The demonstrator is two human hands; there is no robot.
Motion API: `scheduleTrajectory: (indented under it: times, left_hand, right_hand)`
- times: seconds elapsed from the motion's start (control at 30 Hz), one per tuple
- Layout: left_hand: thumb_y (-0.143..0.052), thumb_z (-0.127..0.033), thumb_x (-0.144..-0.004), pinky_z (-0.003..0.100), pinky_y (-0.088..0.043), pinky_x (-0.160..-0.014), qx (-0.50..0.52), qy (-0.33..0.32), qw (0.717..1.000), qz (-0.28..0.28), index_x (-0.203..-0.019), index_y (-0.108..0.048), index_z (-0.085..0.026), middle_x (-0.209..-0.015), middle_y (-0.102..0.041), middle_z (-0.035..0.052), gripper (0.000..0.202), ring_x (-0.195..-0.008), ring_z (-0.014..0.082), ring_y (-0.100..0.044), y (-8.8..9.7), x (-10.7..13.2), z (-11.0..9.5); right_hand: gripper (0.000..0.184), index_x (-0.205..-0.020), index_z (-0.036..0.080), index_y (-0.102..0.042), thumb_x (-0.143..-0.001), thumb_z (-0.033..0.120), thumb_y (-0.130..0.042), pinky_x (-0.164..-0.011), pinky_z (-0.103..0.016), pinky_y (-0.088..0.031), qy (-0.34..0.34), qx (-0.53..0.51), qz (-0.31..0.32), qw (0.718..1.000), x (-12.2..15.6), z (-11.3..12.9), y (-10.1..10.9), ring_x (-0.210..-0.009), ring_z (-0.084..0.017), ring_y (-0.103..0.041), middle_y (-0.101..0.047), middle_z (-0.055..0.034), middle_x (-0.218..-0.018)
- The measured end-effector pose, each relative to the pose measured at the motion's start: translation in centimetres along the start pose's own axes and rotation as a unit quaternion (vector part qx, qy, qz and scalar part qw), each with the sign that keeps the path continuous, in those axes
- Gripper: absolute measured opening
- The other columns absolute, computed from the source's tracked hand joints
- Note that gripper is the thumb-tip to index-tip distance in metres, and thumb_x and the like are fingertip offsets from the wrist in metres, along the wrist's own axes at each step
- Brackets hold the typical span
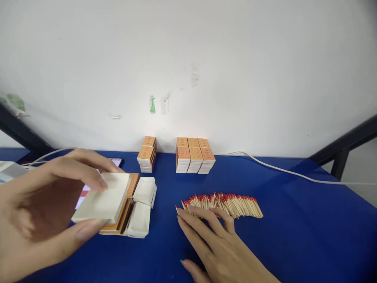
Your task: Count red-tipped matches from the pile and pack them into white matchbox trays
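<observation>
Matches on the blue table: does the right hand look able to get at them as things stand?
Yes, most likely: the right hand is open at the near side of the matches, with nothing visible standing between. The left hand is off to the side, holding a white tray.

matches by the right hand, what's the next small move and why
Probably pinch a few matches with the right hand: it lies open at their near edge, while the left hand holds a white tray.
</observation>
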State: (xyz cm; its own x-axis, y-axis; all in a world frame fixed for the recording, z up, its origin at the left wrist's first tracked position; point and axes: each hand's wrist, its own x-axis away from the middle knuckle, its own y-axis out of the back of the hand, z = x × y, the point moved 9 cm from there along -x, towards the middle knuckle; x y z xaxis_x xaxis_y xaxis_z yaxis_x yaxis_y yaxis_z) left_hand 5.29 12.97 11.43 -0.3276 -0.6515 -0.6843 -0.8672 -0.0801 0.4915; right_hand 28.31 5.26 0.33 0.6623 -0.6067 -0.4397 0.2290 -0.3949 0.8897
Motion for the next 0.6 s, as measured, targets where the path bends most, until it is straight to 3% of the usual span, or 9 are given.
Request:
scheduleTrajectory:
  times: [0.1, 0.2, 0.3, 0.37, 0.5, 0.6]
  left_hand:
    - [-0.084, -0.028, -0.091, 0.028, -0.060, -0.063, 0.017, 0.007, 0.997, 0.074, -0.090, -0.071, -0.019, -0.104, -0.075, 0.0085, 0.016, -0.090, 0.0222, -0.074, -0.1, -0.3, 1.0]
    - [-0.087, -0.048, -0.089, 0.031, -0.062, -0.064, 0.020, 0.044, 0.997, 0.054, -0.085, -0.071, -0.020, -0.106, -0.076, 0.0078, 0.033, -0.093, 0.0250, -0.074, 0.9, -0.3, 2.3]
    - [-0.085, -0.021, -0.088, 0.034, -0.066, -0.073, 0.000, 0.009, 0.998, 0.070, -0.087, -0.077, -0.022, -0.106, -0.078, 0.0051, 0.008, -0.098, 0.0257, -0.078, 0.6, -0.4, 1.7]
    - [-0.078, -0.002, -0.085, 0.032, -0.068, -0.075, -0.026, -0.034, 0.993, 0.107, -0.093, -0.080, -0.022, -0.110, -0.079, 0.0042, 0.022, -0.099, 0.0237, -0.080, -0.5, -0.5, 0.7]
    - [-0.078, -0.003, -0.087, 0.027, -0.068, -0.075, -0.097, -0.102, 0.979, 0.144, -0.105, -0.079, -0.024, -0.119, -0.079, 0.0024, 0.027, -0.100, 0.0202, -0.080, -2.6, -0.5, -0.8]
    - [-0.083, -0.009, -0.089, 0.025, -0.065, -0.088, -0.160, -0.110, 0.975, 0.109, -0.114, -0.078, -0.026, -0.115, -0.081, -0.0020, 0.031, -0.105, 0.0173, -0.077, -3.3, -0.3, -0.8]
  right_hand:
    - [0.051, -0.141, 0.014, -0.072, -0.115, 0.051, -0.051, -0.107, -0.045, -0.040, 0.003, 0.008, -0.009, 1.000, 0.0, 0.1, -0.2, -0.134, -0.026, -0.057, -0.072, -0.0038, -0.151]
    - [0.055, -0.143, 0.015, -0.071, -0.114, 0.057, -0.051, -0.104, -0.044, -0.045, 0.019, 0.014, -0.006, 1.000, -0.1, 0.5, -0.4, -0.135, -0.025, -0.058, -0.070, -0.0020, -0.155]
    - [0.055, -0.146, 0.014, -0.069, -0.117, 0.053, -0.044, -0.104, -0.044, -0.046, 0.038, 0.021, 0.015, 0.999, -0.2, 0.9, -0.7, -0.138, -0.025, -0.057, -0.066, -0.0023, -0.158]
    - [0.055, -0.146, 0.014, -0.069, -0.117, 0.053, -0.044, -0.105, -0.044, -0.044, 0.034, 0.023, 0.016, 0.999, -0.2, 0.8, -0.7, -0.137, -0.026, -0.057, -0.067, -0.0027, -0.158]
    - [0.053, -0.140, 0.015, -0.073, -0.114, 0.056, -0.051, -0.106, -0.044, -0.040, 0.001, 0.016, -0.021, 1.000, -0.1, 0.4, -0.6, -0.132, -0.026, -0.059, -0.072, -0.0042, -0.151]
    - [0.052, -0.139, 0.015, -0.073, -0.113, 0.055, -0.053, -0.107, -0.045, -0.036, -0.016, 0.011, -0.024, 1.000, 0.1, 0.1, -0.9, -0.131, -0.025, -0.059, -0.073, -0.0043, -0.150]
